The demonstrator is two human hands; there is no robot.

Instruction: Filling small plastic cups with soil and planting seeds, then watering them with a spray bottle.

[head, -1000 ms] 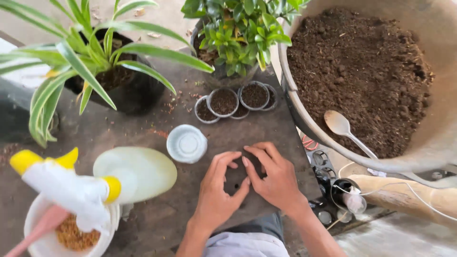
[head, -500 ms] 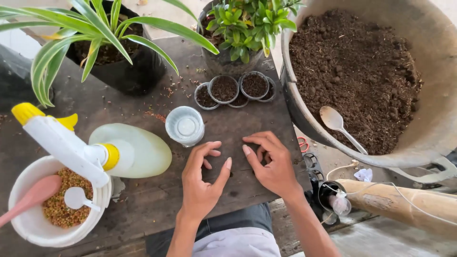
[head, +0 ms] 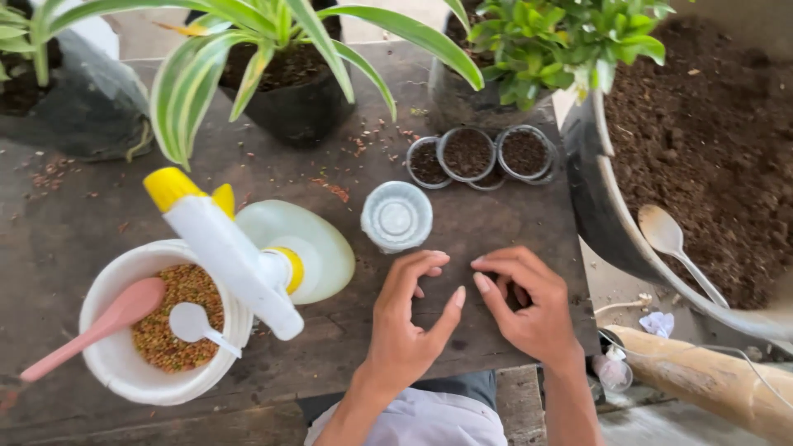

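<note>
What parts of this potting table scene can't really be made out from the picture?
- Whether the right hand holds anything: its curled fingers cover the spot.
- The far side of the big soil tub: cut off by the right edge.
- The plants' tops, above the black pot: cut off by the top edge.
- Part of the white granule bowl: hidden behind the spray bottle.

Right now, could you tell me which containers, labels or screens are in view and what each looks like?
No labels or screens show.
Spray bottle: left of the left hand, pale body, white and yellow trigger head.
White tub: front left, holds brown granules.
Small clear cup: above the hands, round.
Right hand: on the table.
</note>
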